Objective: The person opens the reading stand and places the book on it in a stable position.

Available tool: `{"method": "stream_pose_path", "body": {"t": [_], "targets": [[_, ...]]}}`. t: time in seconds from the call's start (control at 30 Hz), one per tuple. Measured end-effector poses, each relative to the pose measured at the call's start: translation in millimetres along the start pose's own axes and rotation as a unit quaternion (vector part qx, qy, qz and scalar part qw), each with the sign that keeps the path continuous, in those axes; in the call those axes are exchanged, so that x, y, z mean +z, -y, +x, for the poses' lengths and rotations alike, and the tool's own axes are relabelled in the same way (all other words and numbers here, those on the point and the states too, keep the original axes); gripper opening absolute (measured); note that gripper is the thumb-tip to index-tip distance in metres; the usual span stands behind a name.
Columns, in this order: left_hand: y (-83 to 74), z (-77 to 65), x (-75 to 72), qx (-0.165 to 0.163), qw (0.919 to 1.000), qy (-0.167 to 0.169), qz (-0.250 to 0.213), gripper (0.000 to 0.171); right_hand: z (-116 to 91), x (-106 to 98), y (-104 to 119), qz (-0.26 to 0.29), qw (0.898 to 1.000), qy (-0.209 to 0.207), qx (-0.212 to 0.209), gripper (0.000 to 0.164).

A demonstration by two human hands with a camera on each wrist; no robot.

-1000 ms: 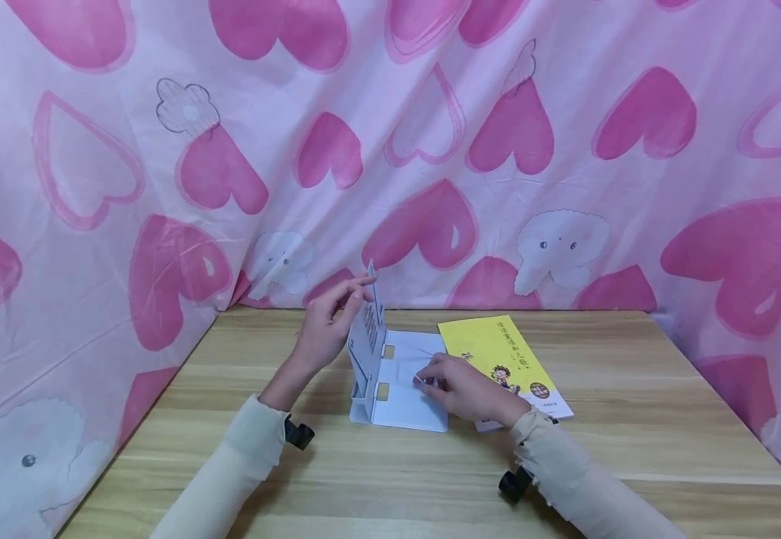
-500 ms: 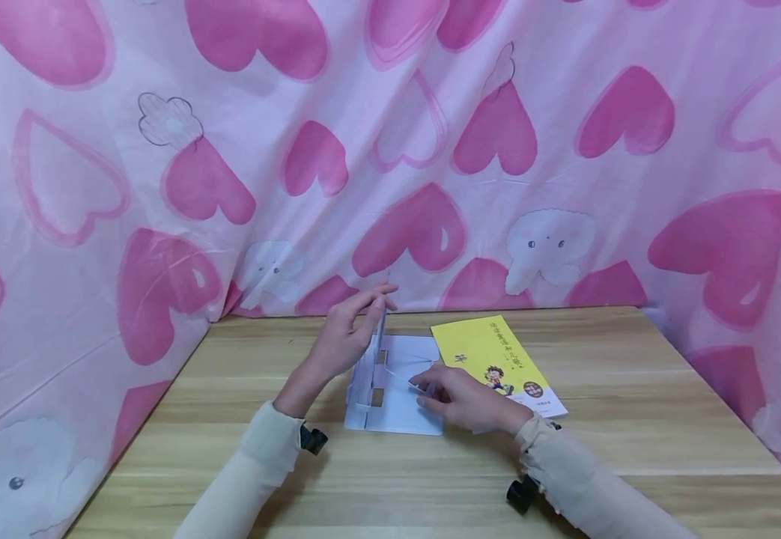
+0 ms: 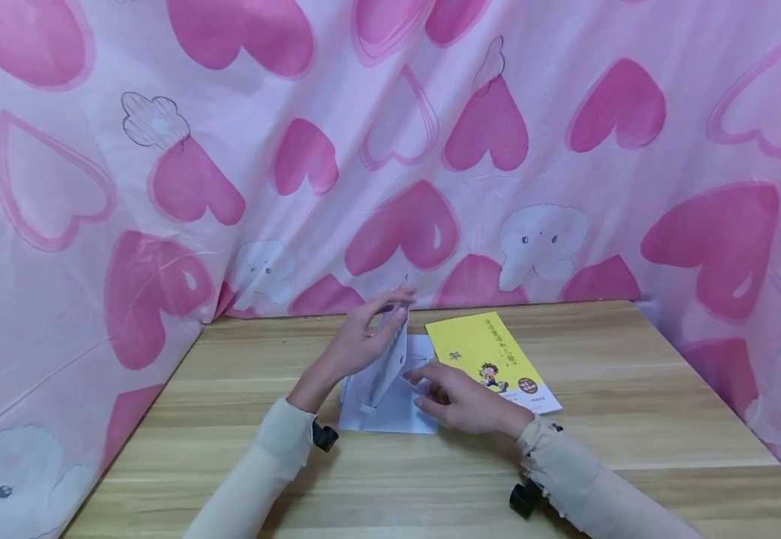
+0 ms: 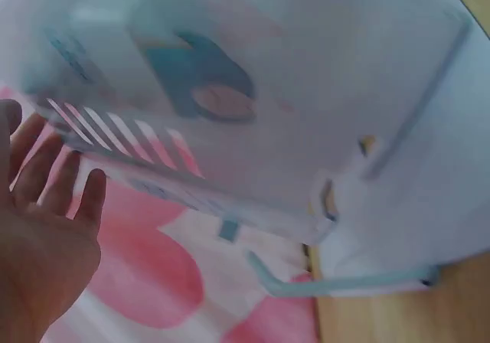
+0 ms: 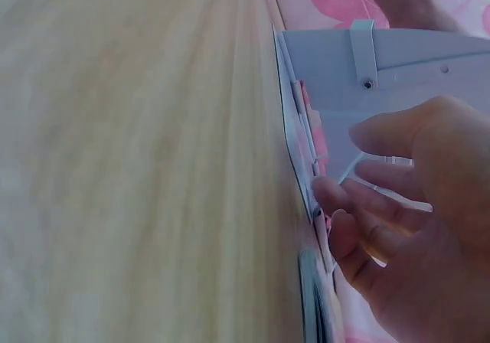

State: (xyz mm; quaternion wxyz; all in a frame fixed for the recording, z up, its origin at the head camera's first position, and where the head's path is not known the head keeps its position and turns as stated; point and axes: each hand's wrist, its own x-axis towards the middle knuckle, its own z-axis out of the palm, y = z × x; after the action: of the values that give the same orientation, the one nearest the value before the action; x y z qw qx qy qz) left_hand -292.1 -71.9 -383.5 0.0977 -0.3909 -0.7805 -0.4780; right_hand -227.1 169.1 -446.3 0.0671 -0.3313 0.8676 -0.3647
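A pale blue-white metal book stand stands mid-table, its base plate (image 3: 390,421) flat on the wood. Its hinged back panel (image 3: 391,363) leans to the right over the base. My left hand (image 3: 358,343) touches the panel's upper edge; in the left wrist view its fingers (image 4: 57,178) are fairly straight beside the slotted panel (image 4: 298,90). At the panel's right side is my right hand (image 3: 467,397), fingers loosely bent. A thin wire support (image 5: 351,167) meets its fingertips in the right wrist view, with the thumb apart from them.
A yellow booklet (image 3: 471,340) with a cartoon child lies right of the stand, beyond my right hand. Pink heart-printed cloth (image 3: 403,232) hangs behind the wooden table (image 3: 606,419) and along its sides.
My left hand has moved right, tilting the back panel from near upright over the base. The wire support has swung with it. My right hand stays close by, its thumb now apart.
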Motion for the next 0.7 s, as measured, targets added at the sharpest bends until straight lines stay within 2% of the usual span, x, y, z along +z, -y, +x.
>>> {"method": "stream_pose_path", "body": {"t": [0.1, 0.2, 0.4, 0.7], "targets": [[15.8, -2.8, -5.1, -0.023, 0.9996, -0.016, -0.005, 0.041, 1, 1, 8, 0.012, 1.000, -0.015, -0.024, 0.045], [32.9, -7.1, -9.6, -0.061, 0.9979, -0.021, 0.009, 0.043, 3, 4, 18, 0.019, 0.999, -0.026, -0.038, 0.041], [53.0, -17.3, -16.1, -0.153, 0.9872, 0.023, 0.040, 0.042, 8, 12, 34, 0.024, 0.998, -0.038, -0.035, 0.031], [67.3, -23.1, -16.9, -0.180, 0.9813, 0.070, 0.002, 0.061, 14, 22, 50, 0.016, 0.996, -0.082, -0.019, 0.026]]}}
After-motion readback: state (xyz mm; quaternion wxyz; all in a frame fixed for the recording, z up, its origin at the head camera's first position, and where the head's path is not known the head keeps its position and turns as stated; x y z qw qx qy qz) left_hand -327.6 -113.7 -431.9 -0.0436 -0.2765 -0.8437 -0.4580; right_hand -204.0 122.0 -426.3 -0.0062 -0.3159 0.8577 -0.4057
